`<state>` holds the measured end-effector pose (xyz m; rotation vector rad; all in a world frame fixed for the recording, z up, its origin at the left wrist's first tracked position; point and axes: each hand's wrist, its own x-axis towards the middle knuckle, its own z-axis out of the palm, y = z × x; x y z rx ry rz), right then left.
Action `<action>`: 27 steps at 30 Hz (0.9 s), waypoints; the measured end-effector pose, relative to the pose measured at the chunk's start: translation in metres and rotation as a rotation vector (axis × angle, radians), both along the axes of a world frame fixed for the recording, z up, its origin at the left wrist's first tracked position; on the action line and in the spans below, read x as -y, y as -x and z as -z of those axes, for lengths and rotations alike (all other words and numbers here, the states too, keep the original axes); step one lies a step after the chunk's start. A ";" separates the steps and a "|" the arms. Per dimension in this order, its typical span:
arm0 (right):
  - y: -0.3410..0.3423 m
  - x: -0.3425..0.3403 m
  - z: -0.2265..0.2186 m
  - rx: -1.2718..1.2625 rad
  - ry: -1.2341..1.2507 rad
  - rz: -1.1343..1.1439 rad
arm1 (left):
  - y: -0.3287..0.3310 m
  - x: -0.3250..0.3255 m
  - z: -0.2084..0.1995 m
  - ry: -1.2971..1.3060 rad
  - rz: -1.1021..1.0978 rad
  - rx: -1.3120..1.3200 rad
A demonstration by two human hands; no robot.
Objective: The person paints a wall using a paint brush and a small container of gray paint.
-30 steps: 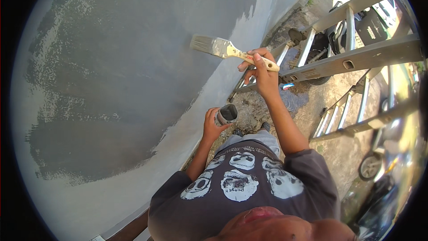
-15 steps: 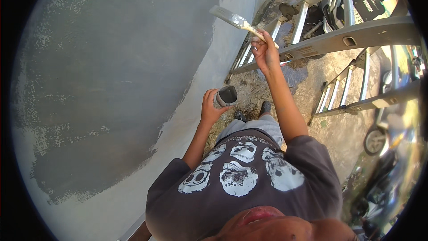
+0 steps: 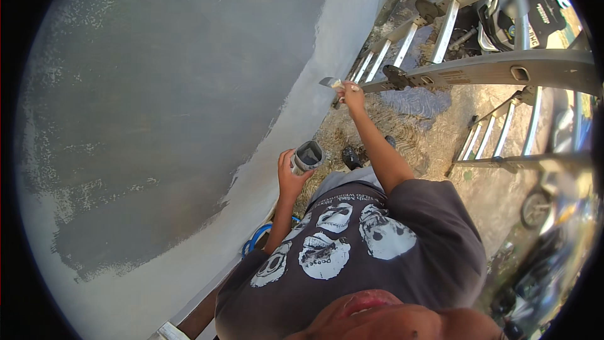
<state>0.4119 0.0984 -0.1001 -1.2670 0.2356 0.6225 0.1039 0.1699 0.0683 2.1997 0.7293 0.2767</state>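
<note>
My left hand [image 3: 290, 175] is closed round a paint container [image 3: 306, 158] with dark grey paint inside, held in front of my shirt beside the wall. My right hand [image 3: 352, 96] is stretched forward and grips a paintbrush [image 3: 332, 83] by its handle. The bristles point left and lie close to the wall; whether they touch it I cannot tell. A broad patch of dark grey paint [image 3: 182, 101] with ragged edges covers much of the paler grey wall [image 3: 308, 97].
An aluminium ladder [image 3: 465, 70] fills the far right, with more rungs [image 3: 487, 135] nearer to me. Beyond it stands a motorcycle [image 3: 503, 19]. Blue tubing [image 3: 257, 237] lies by my left elbow. The ground [image 3: 434, 167] is rough and wet in places.
My right hand has come down and left with the brush, nearer the wall. The container in my left hand sits slightly lower. The view has shifted a little.
</note>
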 end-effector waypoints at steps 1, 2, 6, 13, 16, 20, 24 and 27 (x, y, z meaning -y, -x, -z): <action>0.002 -0.014 -0.034 0.068 -0.044 -0.043 | 0.007 0.000 0.002 -0.001 -0.015 0.008; 0.002 -0.024 -0.077 0.103 -0.158 -0.042 | 0.011 0.000 0.006 0.004 -0.025 0.017; -0.025 0.004 -0.243 0.256 -0.551 -0.034 | -0.018 -0.001 0.011 0.029 0.077 0.068; -0.017 0.079 -0.317 0.365 -0.557 -0.160 | -0.066 -0.015 0.032 -0.071 0.185 0.186; 0.005 0.132 -0.314 0.491 -0.292 -0.135 | -0.093 -0.014 0.033 -0.018 0.221 0.208; 0.034 0.203 -0.301 0.579 0.146 -0.192 | -0.139 -0.001 0.041 0.032 0.405 0.229; 0.062 0.256 -0.306 0.609 0.286 -0.087 | -0.184 0.029 0.037 -0.011 0.605 0.260; 0.081 0.277 -0.310 0.659 0.329 0.081 | -0.204 0.042 0.031 0.006 0.775 0.265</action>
